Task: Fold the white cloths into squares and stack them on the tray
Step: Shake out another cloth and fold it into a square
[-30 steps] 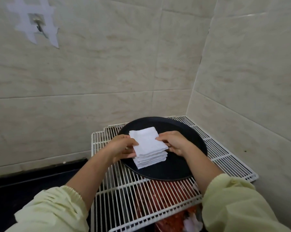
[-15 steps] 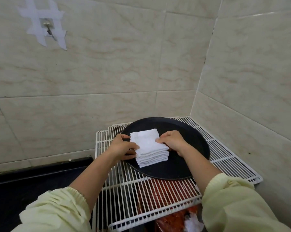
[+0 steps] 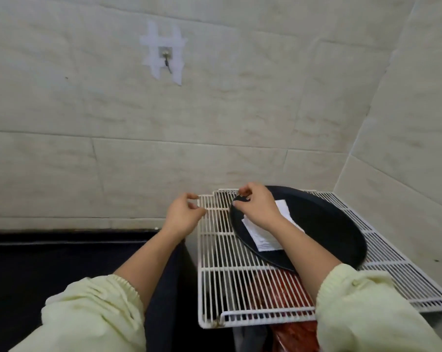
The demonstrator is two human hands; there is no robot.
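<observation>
The white cloths (image 3: 261,238) are stacked on the tray (image 3: 329,224); nothing is gripped by the left hand (image 3: 185,215) or the right hand (image 3: 259,208), fingers loosely curled.

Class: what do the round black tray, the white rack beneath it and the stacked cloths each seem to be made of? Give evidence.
Tray: probably plastic or coated metal; smooth, matt black with a raised rim. Rack: likely white-coated metal wire; thin, straight parallel rods. Cloths: soft white fabric, possibly cotton; flexible layered folds.
</observation>
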